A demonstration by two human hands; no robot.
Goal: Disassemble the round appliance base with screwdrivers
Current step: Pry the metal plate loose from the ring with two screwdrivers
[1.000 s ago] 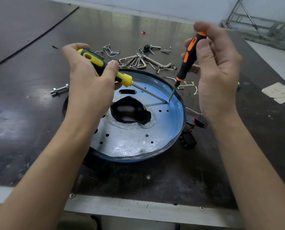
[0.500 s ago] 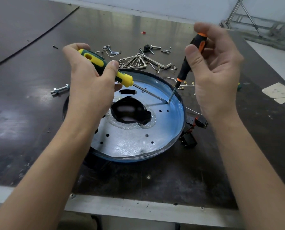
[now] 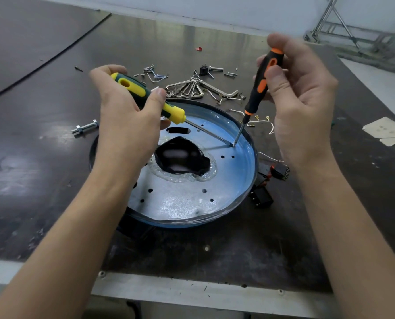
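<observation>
Dark worktable point(image 3: 54, 157) is lying broad and bare outward of the left grip. Its metal front edge is running beneath both forearms. Round appliance base point(image 3: 180, 203) is sitting flat below and between the two grips, its blue rim passing nearest the right one. Left hand point(image 3: 127, 125) is wrapping fingers and thumb around the yellow-green screwdriver point(image 3: 134, 87), shaft slanting low toward the right grip. Right hand point(image 3: 304, 111) is pinching the orange-black screwdriver point(image 3: 264, 72) near-upright by its handle. Both tips are meeting at one spot just inside the rim. Hex keys point(image 3: 191, 88) are crowding the table beyond both grips. Black switches point(image 3: 260, 195) are lying beside the rim under the right wrist. A bolt point(image 3: 85, 128) is lying outward of the left grip.
</observation>
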